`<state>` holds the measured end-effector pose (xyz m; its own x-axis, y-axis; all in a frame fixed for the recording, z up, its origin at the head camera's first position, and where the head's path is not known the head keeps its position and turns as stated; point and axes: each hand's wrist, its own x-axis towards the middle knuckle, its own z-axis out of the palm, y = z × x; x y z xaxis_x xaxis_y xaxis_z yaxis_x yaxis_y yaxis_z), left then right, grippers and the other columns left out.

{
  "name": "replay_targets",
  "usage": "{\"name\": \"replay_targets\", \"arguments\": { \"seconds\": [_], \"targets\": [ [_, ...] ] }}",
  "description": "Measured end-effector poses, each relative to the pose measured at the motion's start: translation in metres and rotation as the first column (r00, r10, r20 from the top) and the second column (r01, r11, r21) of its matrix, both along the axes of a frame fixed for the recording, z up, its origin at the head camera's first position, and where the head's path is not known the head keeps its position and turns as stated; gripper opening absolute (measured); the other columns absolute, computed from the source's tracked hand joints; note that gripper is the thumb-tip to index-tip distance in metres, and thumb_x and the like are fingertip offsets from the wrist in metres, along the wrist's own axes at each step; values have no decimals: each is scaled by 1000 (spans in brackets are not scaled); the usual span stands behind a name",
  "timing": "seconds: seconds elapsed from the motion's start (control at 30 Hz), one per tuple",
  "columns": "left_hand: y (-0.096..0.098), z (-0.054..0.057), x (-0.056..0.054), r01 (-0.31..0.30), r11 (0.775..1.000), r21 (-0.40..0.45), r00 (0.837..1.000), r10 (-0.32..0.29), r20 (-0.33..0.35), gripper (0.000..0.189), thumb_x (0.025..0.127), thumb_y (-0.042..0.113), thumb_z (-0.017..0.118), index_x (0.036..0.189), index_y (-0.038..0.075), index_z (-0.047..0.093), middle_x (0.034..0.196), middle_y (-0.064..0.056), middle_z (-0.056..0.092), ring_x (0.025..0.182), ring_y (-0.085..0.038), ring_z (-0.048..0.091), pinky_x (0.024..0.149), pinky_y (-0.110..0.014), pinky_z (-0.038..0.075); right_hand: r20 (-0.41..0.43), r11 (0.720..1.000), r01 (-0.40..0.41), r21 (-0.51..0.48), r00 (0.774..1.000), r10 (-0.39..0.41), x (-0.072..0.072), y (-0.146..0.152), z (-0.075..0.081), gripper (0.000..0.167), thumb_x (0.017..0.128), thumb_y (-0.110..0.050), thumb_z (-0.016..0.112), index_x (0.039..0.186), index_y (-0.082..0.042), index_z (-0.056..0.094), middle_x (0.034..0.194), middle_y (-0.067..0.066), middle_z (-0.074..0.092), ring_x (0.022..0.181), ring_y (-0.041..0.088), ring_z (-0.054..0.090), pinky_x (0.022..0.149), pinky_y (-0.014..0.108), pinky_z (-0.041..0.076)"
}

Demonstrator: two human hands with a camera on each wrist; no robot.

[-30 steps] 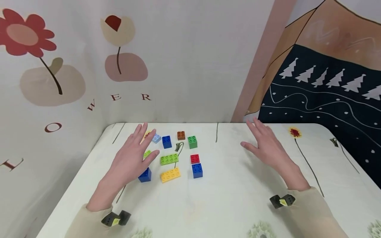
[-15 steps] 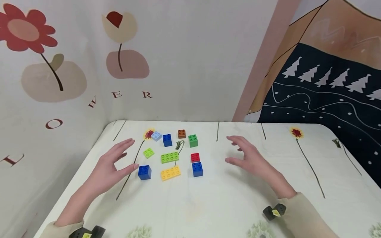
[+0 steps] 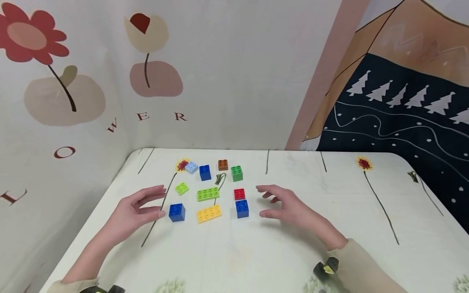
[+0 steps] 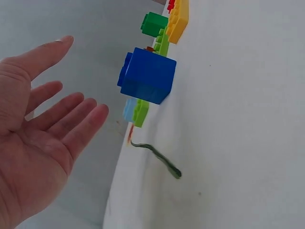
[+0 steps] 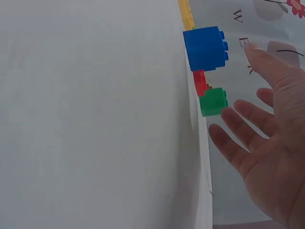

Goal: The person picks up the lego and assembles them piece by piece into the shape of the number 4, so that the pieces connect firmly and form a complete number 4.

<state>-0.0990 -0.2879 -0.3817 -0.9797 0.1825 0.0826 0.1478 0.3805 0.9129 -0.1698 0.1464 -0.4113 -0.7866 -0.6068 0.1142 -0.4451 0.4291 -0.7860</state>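
My left hand hovers over the left part of the table, holding nothing, its thumb tip just left of a blue brick. In the left wrist view that blue brick stands just beyond the spread fingers. On the other side, my right hand is also bare, thumb and fingers apart. Nearest to it are a second blue brick and a flat red brick behind it. A yellow brick and a long lime brick lie between the hands.
Farther back sit a small lime brick, a light blue brick, another blue brick, a brown brick and a green brick. A wall cloth hangs behind the flower-printed table.
Both hands have come down and toward the viewer. The right hand has moved left toward the bricks, while the left has drawn back left, uncovering the small lime brick. The bricks stay put.
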Motion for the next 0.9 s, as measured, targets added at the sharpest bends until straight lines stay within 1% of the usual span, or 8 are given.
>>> {"name": "replay_targets", "arguments": {
  "seconds": [0.07, 0.13, 0.23, 0.37, 0.6, 0.67, 0.8, 0.9],
  "targets": [
    [-1, -3, 0, -1, 999, 32, 999, 0, 37, 65, 91, 5, 78, 148, -5, 47, 138, -11, 62, 114, -14, 68, 87, -26, 58, 27, 1000, -17, -6, 999, 17, 0, -4, 0, 69, 88, -20, 84, 147, -4, 52, 142, 13, 59, 120, 29, 61, 99, 45, 53],
    [-1, -6, -1, -2, 999, 41, 998, 0, 66, 66, 91, 5, 78, 147, -7, 47, 139, -17, 60, 116, -16, 67, 88, -27, 57, 55, 999, -33, -10, 998, 33, 1, -8, -1, 68, 88, -20, 83, 147, -3, 53, 141, 13, 60, 120, 29, 61, 99, 46, 53],
    [0, -11, -3, -12, 1000, 8, 996, 11, 90, 66, 89, 7, 80, 146, -6, 49, 140, -28, 56, 118, -18, 66, 87, -25, 57, 85, 999, -40, 4, 996, 40, 2, -14, -1, 68, 88, -19, 84, 146, -4, 53, 140, 12, 60, 119, 27, 61, 99, 46, 53],
    [3, -16, -5, -20, 999, -42, 996, 24, 90, 65, 89, 11, 81, 145, -5, 51, 138, -27, 57, 118, -20, 64, 86, -24, 57, 96, 999, -23, 34, 995, 19, 1, -20, -2, 68, 87, -20, 85, 146, -7, 55, 138, 7, 62, 116, 23, 62, 98, 43, 53],
    [8, -23, -4, -35, 999, -7, 991, 36, 129, 64, 90, 12, 80, 145, -4, 52, 142, -24, 56, 112, 3, 60, 88, -22, 56, 108, 998, -12, 58, 994, 6, 0, -26, -3, 63, 87, -21, 85, 144, -10, 59, 135, 2, 63, 110, 18, 62, 95, 37, 53],
    [11, -24, -5, -37, 999, -16, 990, 38, 134, 62, 90, 14, 80, 144, -3, 53, 142, -22, 57, 113, 3, 59, 89, -20, 54, 105, 997, -9, 70, 994, 2, 1, -28, -3, 61, 88, -20, 84, 142, -10, 60, 133, 1, 64, 108, 17, 61, 93, 36, 53],
    [16, -27, -7, -49, 997, -56, 990, 56, 133, 62, 90, 16, 81, 143, -1, 55, 141, -20, 59, 121, -14, 61, 89, -18, 53, 90, 996, -11, 92, 996, 3, 2, -33, -2, 54, 88, -20, 83, 138, -10, 63, 129, 1, 66, 105, 16, 61, 91, 36, 54],
    [19, -29, -9, -58, 997, -52, 986, 66, 151, 63, 90, 16, 82, 144, 0, 55, 141, -20, 59, 126, -30, 59, 88, -18, 53, 87, 996, -4, 86, 996, -3, 3, -35, -2, 50, 89, -18, 83, 135, -9, 66, 125, 0, 67, 102, 15, 62, 88, 34, 54]
  ]
}}
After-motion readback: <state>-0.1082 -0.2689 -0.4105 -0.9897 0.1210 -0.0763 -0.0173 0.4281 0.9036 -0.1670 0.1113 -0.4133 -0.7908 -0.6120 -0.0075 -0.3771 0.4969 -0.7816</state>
